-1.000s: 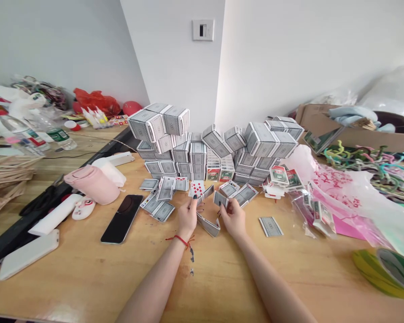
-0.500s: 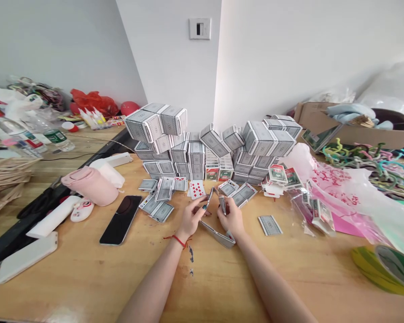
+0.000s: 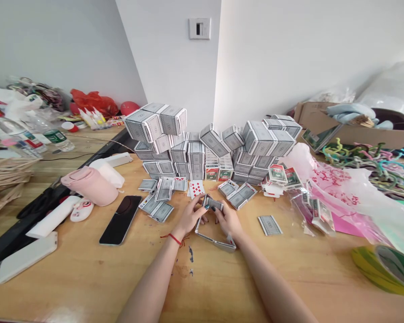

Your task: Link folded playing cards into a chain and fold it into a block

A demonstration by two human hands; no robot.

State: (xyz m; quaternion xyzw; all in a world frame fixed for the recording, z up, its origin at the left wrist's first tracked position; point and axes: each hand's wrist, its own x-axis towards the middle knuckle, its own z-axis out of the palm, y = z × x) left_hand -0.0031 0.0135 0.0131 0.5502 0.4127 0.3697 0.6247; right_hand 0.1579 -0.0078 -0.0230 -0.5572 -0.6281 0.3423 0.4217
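Observation:
Over the middle of the table, my left hand (image 3: pixel 191 216) and my right hand (image 3: pixel 230 220) are closed on folded playing cards (image 3: pixel 214 204) with grey patterned backs. The cards are joined into an open loop; its near side (image 3: pixel 218 243) hangs or rests low between my wrists, and I cannot tell whether it touches the wood. Dark nail polish shows on my thumbs, which press on the far corner of the loop. Just beyond my left fingers lies a ten of diamonds or similar red card (image 3: pixel 197 189). Flat card pieces (image 3: pixel 243 195) lie past my right hand.
Boxes built from cards (image 3: pixel 143 125) stand stacked against the wall, with card packs (image 3: pixel 212 173) among them. A phone (image 3: pixel 121 220) and pink roll (image 3: pixel 90 185) lie left. To the right are a single card piece (image 3: pixel 270 225), plastic bags (image 3: pixel 340 184) and green-yellow tape (image 3: pixel 384 269).
My hands have come closer together. The two card ends that stood apart between them now meet, and the loop's left side shows below my left hand.

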